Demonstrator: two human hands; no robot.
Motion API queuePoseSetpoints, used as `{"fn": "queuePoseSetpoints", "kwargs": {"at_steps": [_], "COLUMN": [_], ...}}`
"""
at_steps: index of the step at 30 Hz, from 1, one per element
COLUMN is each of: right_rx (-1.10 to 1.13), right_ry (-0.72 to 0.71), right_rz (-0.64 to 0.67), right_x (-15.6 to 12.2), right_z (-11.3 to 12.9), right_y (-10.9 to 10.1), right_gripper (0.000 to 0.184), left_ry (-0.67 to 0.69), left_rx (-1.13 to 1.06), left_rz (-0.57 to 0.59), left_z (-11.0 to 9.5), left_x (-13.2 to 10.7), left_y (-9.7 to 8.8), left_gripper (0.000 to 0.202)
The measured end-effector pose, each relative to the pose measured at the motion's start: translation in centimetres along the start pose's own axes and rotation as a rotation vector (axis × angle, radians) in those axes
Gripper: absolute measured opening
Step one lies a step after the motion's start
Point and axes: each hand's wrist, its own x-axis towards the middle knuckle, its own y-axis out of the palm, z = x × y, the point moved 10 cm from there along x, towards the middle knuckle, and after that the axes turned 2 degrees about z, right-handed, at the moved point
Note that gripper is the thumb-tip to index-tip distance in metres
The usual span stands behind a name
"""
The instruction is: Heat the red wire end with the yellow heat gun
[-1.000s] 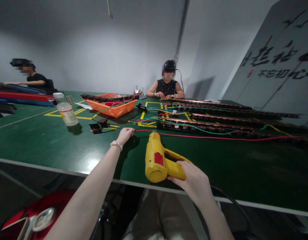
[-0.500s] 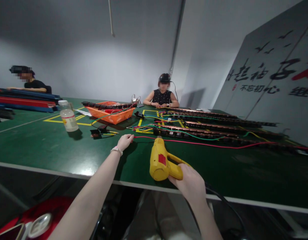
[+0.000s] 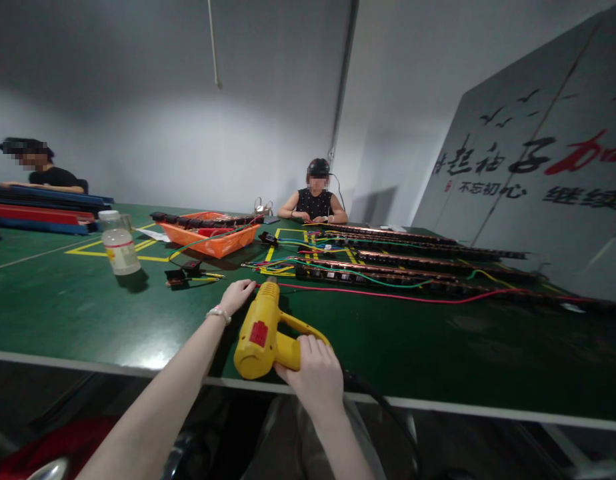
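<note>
My right hand is wrapped round the handle of a yellow heat gun, held over the front part of the table. The gun's nozzle points away from me, close to the fingers of my left hand. Those fingers pinch the end of a long red wire, which runs to the right across the table. Part of the wire near my left hand is hidden behind the nozzle. A black cable trails from the gun's handle down past the table edge.
Long black strips with copper edges and coloured wires lie to the right. An orange basket, a clear bottle and a small black connector with leads are on the left. One person sits opposite, another far left.
The heat gun in my right hand has moved left, its nozzle now close to my left fingers. My left hand still pinches the red wire. The view has shifted slightly right.
</note>
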Motion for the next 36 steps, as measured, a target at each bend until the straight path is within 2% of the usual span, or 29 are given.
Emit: {"fn": "queuePoseSetpoints", "kwargs": {"at_steps": [7, 13, 19, 25, 30, 36], "right_rx": [0.092, 0.122, 0.088, 0.001, -0.073, -0.193], "right_ry": [-0.049, -0.054, -0.029, -0.003, 0.06, 0.086], "right_rz": [0.0, 0.005, -0.057, -0.016, 0.022, 0.018], "right_x": [-0.3, -0.1, -0.1, -0.3, -0.6, -1.1], "right_z": [0.4, -0.3, -2.7, -5.6, -8.2, -9.0], "right_y": [0.8, 0.4, -0.5, -1.4, -2.6, -3.4], "right_gripper": [0.039, 0.043, 0.05, 0.048, 0.039, 0.037], "left_ry": [-0.091, -0.132, -0.103, -0.1, -0.072, -0.062], "left_rx": [0.064, 0.101, 0.088, 0.059, 0.042, 0.04], "left_rz": [-0.083, -0.037, -0.032, -0.023, -0.04, -0.048], "left_z": [-0.7, -0.1, -0.2, -0.2, -0.5, -0.8], "left_x": [-1.2, -1.2, -1.2, -1.2, -1.1, -1.2], "left_y": [-1.5, -1.2, -1.0, -0.9, -1.1, -1.1], "left_gripper": [0.042, 0.037, 0.038, 0.043, 0.043, 0.041]}}
